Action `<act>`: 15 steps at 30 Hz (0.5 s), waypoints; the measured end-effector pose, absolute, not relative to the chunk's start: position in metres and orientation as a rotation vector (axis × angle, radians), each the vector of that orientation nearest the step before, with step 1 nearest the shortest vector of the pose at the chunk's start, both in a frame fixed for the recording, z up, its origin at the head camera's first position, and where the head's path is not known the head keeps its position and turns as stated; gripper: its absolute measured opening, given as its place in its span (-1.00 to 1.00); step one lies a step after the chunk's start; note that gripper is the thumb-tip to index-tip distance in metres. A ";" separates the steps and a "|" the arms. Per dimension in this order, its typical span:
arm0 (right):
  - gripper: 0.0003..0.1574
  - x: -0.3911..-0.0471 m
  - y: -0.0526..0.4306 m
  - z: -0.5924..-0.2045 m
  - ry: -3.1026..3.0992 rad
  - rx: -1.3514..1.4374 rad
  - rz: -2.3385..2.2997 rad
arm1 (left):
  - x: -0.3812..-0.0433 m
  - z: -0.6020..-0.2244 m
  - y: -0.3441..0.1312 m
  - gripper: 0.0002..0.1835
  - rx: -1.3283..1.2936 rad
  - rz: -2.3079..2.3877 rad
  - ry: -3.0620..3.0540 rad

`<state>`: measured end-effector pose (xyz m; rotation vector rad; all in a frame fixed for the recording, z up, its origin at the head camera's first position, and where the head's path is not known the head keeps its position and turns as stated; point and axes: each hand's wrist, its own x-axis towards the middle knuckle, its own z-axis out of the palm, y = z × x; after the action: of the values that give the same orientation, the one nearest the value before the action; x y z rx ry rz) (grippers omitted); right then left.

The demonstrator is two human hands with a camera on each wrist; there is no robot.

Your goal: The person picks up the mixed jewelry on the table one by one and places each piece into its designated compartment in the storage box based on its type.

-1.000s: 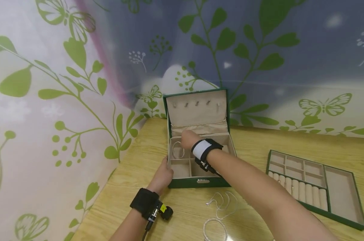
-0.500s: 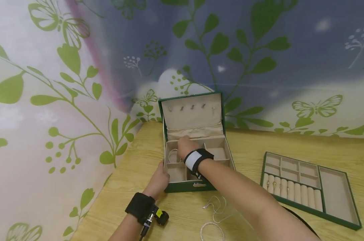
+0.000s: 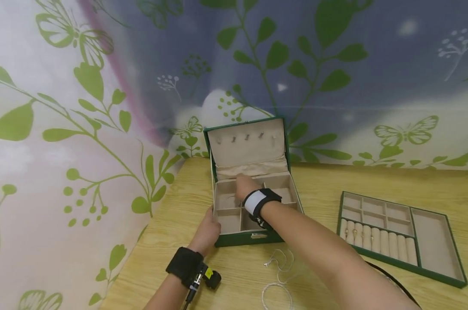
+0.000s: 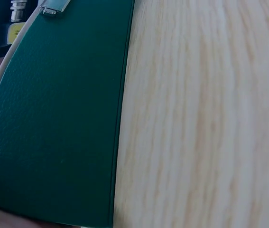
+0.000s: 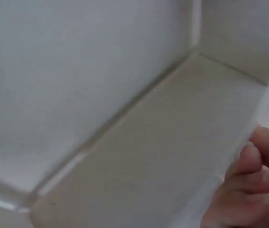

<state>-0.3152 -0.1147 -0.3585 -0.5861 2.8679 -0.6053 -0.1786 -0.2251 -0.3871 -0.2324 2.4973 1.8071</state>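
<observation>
A green jewelry box with beige compartments stands with its lid raised. My left hand rests along its left side near the front corner, fingers laid against the wall. In the left wrist view, part of that hand shows beside the green front panel. My right hand reaches into the back left compartment, where a thin silver bracelet lies partly hidden by it. Curled fingers show beyond a divider in the right wrist view; the pinch on the bracelet is mostly hidden.
On the wooden table, a separate tray with ring rolls and small compartments lies to the right, several rings in it. A silver chain necklace and a silver bangle lie before the box. Patterned cloth hangs behind.
The bracelet has gone from standing upright to lying flatter in the back left compartment. My right hand stays over that compartment, and my left hand keeps its place at the box's side.
</observation>
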 end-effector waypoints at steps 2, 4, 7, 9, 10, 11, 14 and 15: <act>-0.91 -0.324 -0.113 -0.369 2.882 -0.657 -0.649 | -0.178 -0.389 -0.224 -0.26 -0.221 1.812 2.493; -0.87 -0.328 -0.114 -0.370 2.855 -0.677 -0.652 | -0.177 -0.390 -0.224 -0.26 -0.234 1.808 2.496; -0.66 -0.325 -0.112 -0.359 2.844 -0.754 -0.691 | -0.177 -0.389 -0.226 -0.26 -0.284 1.804 2.499; -0.54 -0.315 -0.109 -0.338 2.812 -0.726 -0.682 | -0.178 -0.387 -0.226 -0.28 -0.300 1.803 2.504; -0.49 -0.312 -0.105 -0.330 2.820 -0.746 -0.693 | -0.179 -0.386 -0.226 -0.30 -0.306 1.808 2.504; -0.44 -0.307 -0.100 -0.322 2.828 -0.768 -0.707 | -0.181 -0.384 -0.226 -0.32 -0.311 1.814 2.503; -0.40 -0.298 -0.087 -0.301 2.814 -0.796 -0.762 | -0.181 -0.377 -0.223 -0.35 -0.310 1.801 2.533; -0.40 -0.295 -0.084 -0.296 2.803 -0.803 -0.778 | -0.179 -0.373 -0.222 -0.34 -0.313 1.788 2.551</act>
<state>-0.2950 -0.0835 -0.2965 -0.8034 2.8031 -0.7779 -0.1787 -0.2223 -0.3728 -0.3133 2.5513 1.7879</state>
